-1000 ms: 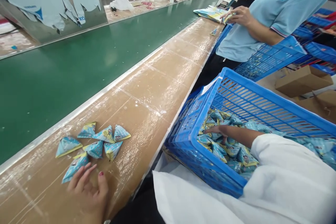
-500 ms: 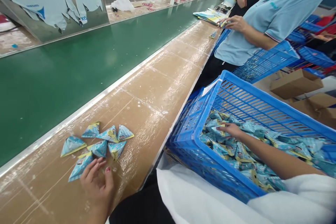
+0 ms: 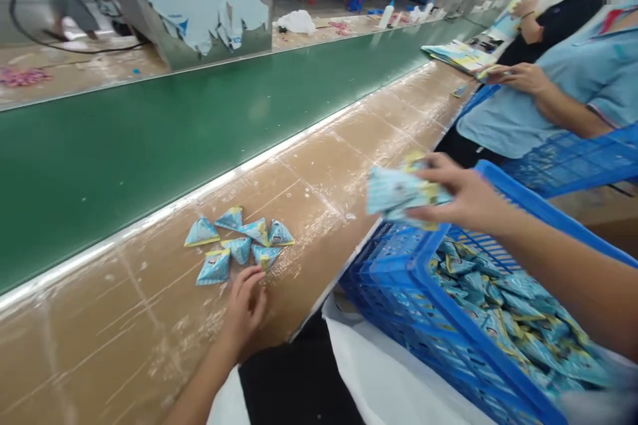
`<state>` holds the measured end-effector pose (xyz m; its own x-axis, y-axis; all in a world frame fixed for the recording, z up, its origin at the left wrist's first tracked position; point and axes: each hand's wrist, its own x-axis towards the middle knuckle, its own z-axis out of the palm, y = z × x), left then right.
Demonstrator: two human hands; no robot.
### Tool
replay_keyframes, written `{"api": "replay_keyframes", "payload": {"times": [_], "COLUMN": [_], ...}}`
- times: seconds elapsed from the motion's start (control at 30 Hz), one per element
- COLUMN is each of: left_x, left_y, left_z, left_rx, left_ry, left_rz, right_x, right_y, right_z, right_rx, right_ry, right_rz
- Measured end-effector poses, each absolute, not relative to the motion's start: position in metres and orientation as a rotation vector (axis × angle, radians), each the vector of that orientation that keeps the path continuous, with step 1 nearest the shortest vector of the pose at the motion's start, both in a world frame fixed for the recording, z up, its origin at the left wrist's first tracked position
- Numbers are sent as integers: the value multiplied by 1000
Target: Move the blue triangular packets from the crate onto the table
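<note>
The right hand (image 3: pixel 461 196) has risen out of the crate (image 3: pixel 423 265), fingers closed on several packets (image 3: pixel 399 194) – halfway to the table. Left hand (image 3: pixel 245 305) rests loosely open beside six laid-out packets (image 3: pixel 238 242); the crate is still full.

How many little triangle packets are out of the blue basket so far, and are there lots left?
Seven triangle packets already lie grouped on the brown table, with the left hand resting beside them. The right hand holds a few more packets above the blue basket. Lots remain: the packets in the basket still cover its bottom.
</note>
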<state>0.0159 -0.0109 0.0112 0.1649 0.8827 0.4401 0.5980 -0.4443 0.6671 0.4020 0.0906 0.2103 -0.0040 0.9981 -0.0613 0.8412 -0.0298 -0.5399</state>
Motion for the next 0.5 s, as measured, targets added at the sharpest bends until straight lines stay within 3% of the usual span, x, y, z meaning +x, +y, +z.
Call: {"api": "replay_keyframes", "payload": {"times": [0.23,0.5], "left_x": [19,21], "left_y": [-20,-18], "left_z": [4,4], "left_rx": [2002,1957], "left_ry": [1325,1313], "left_rz": [969,1007], "right_x": [243,187], "right_y": [165,194], "right_z": [100,69], "right_rx": [-1360,-1262], "right_ry": [-2574,-2552], "right_rz": [1126,1446]}}
